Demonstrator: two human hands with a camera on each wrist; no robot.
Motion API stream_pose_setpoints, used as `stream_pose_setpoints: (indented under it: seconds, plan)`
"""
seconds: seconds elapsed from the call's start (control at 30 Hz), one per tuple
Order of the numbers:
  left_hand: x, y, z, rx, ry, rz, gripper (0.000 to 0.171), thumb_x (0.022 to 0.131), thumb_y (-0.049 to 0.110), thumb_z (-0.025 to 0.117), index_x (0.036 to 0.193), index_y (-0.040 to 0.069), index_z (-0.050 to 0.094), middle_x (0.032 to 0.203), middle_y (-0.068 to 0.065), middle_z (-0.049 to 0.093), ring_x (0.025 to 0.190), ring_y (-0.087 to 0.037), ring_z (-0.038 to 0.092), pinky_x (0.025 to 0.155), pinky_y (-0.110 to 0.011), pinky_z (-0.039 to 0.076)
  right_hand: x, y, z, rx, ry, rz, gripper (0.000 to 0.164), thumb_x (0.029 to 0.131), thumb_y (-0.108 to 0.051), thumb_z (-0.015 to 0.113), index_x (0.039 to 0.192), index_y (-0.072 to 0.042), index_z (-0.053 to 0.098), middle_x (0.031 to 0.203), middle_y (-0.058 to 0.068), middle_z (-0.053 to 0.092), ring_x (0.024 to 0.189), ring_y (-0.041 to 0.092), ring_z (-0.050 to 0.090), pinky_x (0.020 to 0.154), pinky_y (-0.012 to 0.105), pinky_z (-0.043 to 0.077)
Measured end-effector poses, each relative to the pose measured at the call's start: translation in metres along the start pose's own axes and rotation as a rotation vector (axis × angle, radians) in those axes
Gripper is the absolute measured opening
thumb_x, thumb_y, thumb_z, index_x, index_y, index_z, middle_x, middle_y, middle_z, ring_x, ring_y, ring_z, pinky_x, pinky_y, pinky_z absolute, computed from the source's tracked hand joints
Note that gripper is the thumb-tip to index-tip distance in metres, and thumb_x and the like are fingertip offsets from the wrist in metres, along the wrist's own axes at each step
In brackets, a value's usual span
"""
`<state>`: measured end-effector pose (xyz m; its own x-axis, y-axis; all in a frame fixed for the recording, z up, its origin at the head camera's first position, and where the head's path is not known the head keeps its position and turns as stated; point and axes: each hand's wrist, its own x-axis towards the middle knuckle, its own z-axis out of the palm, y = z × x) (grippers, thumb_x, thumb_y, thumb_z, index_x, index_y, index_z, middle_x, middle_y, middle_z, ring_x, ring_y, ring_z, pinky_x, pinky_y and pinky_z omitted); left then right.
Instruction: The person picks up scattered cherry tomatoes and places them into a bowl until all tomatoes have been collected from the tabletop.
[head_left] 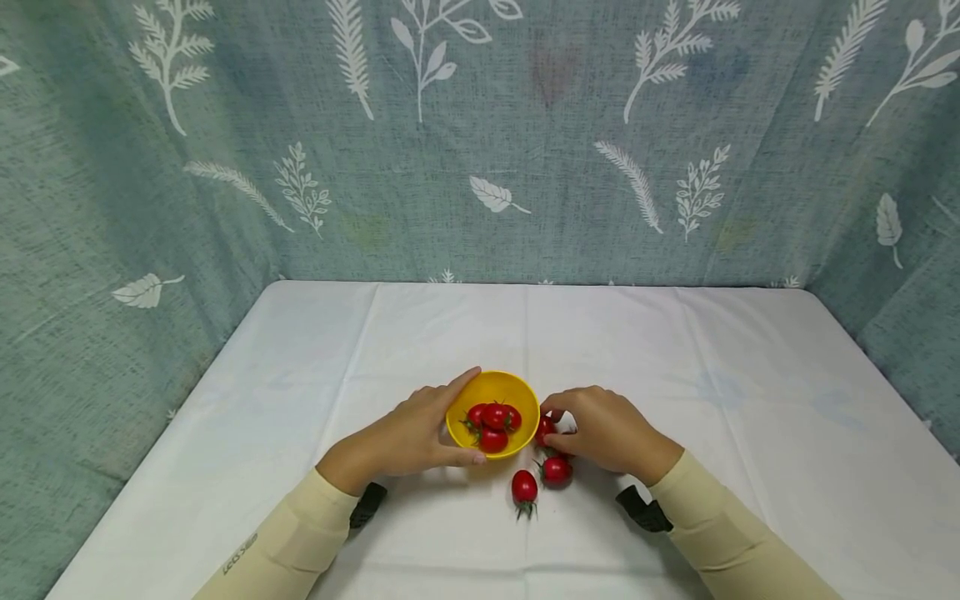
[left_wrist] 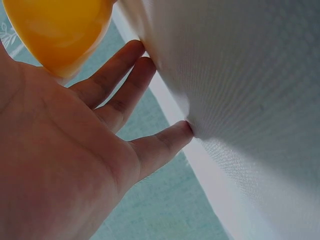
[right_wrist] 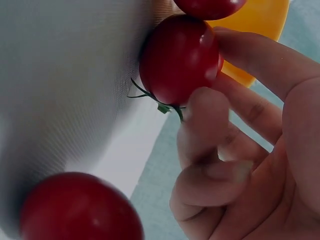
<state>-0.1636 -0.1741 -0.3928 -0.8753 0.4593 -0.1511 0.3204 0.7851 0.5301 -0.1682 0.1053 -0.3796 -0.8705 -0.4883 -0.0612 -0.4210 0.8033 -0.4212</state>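
My left hand [head_left: 408, 433] grips a small yellow bowl [head_left: 459, 398] from its left side, thumb and index finger spread along the rim. Several red cherry tomatoes [head_left: 494, 416] with green stems lie in the bowl. In the left wrist view the other fingers [left_wrist: 125, 95] stretch out with their tips on the white cloth. Just right of the bowl, my right hand [head_left: 603, 429] pinches a cherry tomato [head_left: 543, 432] between thumb and index finger, partly hidden by them. Close below it on the cloth are two more tomatoes, one round [head_left: 557, 472] and one longer [head_left: 524, 487].
Another tomato [right_wrist: 80, 210] rests low in the right wrist view, beneath the right hand. A white cloth [head_left: 420, 325] with fold lines covers the table. Green-grey curtains [head_left: 480, 150] with white leaf prints hang behind and at both sides.
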Motion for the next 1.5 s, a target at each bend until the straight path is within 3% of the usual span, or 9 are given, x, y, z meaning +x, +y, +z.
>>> stream_pose_setpoints:
  seconds: [0.43, 0.67, 0.8, 1.27, 1.5]
  plan:
    - [-0.001, 0.0, 0.001, 0.003, 0.01, 0.005, 0.11, 0.075, 0.065, 0.077, 0.161, 0.035, 0.015, 0.15, -0.007, 0.05, 0.13, -0.029, 0.047, 0.107, -0.056, 0.042, 0.001, 0.001, 0.002, 0.052, -0.015, 0.039, 0.021, 0.082, -0.026, 0.083, 0.099, -0.027, 0.07, 0.091, -0.014, 0.07, 0.079, 0.011, 0.055, 0.075, 0.032, 0.049]
    - [-0.001, 0.001, 0.001, 0.016, 0.01, -0.005, 0.111, 0.075, 0.066, 0.077, 0.161, 0.036, 0.014, 0.151, -0.007, 0.049, 0.13, -0.029, 0.047, 0.106, -0.057, 0.043, 0.002, 0.001, 0.003, 0.031, -0.023, 0.051, 0.032, 0.083, -0.027, 0.083, 0.112, -0.025, 0.071, 0.091, -0.014, 0.069, 0.08, 0.011, 0.054, 0.073, 0.032, 0.048]
    - [-0.001, 0.001, 0.001, 0.018, 0.009, -0.009, 0.11, 0.075, 0.066, 0.077, 0.161, 0.037, 0.014, 0.151, -0.007, 0.05, 0.13, -0.029, 0.048, 0.106, -0.056, 0.044, 0.002, 0.001, 0.003, 0.023, -0.019, 0.044, 0.029, 0.083, -0.027, 0.083, 0.11, -0.025, 0.073, 0.09, -0.014, 0.068, 0.079, 0.011, 0.054, 0.073, 0.032, 0.048]
    - [-0.001, 0.001, 0.001, 0.009, 0.012, 0.005, 0.11, 0.075, 0.064, 0.078, 0.161, 0.034, 0.016, 0.151, -0.007, 0.05, 0.129, -0.03, 0.048, 0.105, -0.057, 0.044, -0.002, 0.0, -0.007, -0.004, 0.081, -0.015, 0.034, 0.083, -0.023, 0.082, 0.116, -0.019, 0.072, 0.099, -0.008, 0.073, 0.092, 0.016, 0.065, 0.086, 0.04, 0.055]
    - [-0.001, 0.001, 0.001, 0.007, 0.012, 0.002, 0.11, 0.075, 0.064, 0.078, 0.161, 0.035, 0.016, 0.15, -0.007, 0.051, 0.129, -0.03, 0.048, 0.104, -0.057, 0.045, -0.004, 0.003, -0.013, -0.004, 0.137, -0.059, 0.036, 0.082, -0.021, 0.083, 0.117, -0.016, 0.072, 0.101, -0.004, 0.073, 0.093, 0.018, 0.067, 0.082, 0.038, 0.057]
